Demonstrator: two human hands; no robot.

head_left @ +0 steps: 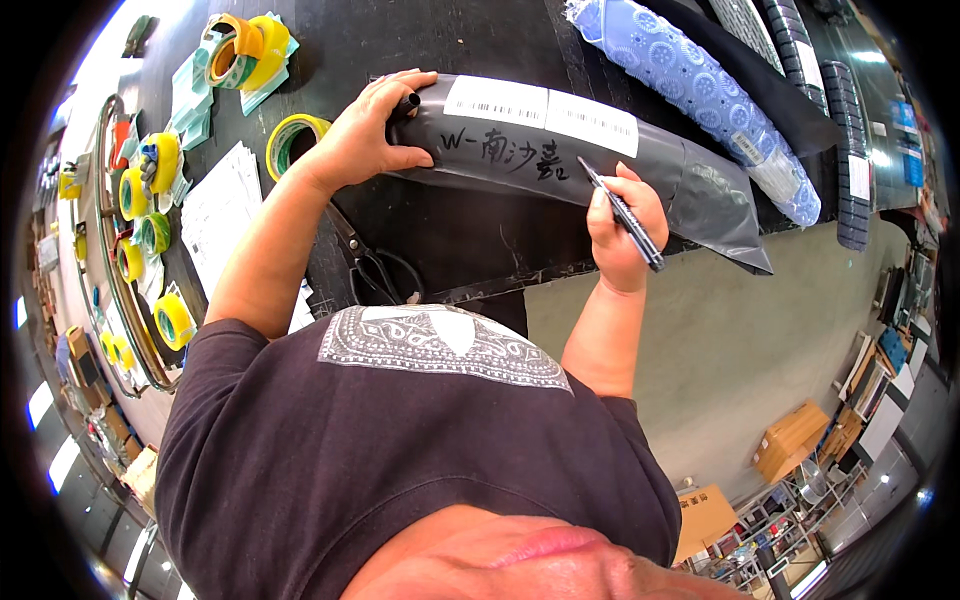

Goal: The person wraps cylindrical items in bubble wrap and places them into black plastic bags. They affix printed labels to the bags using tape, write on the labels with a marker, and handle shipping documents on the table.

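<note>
A long roll wrapped in dark grey plastic (600, 185) lies across the table, with two white barcode labels (545, 115) and black handwriting on its side. My left hand (380, 125) grips the roll's left end, thumb on the near side and fingers over the top. A small black cylinder, perhaps a pen cap (411, 101), shows beside those fingers. In my right hand (628, 225) is a black marker (628, 222), pinched, its tip at the end of the handwriting. Black-handled scissors (368, 262) lie on the table below my left hand.
Tape rolls (250, 50) sit at the far left, another tape roll (293, 140) beside my left wrist. White papers (222, 215) lie left of my forearm. A blue patterned roll (690, 90) and dark wrapped rolls (850, 150) are at the right. Cardboard boxes (790, 440) stand on the floor.
</note>
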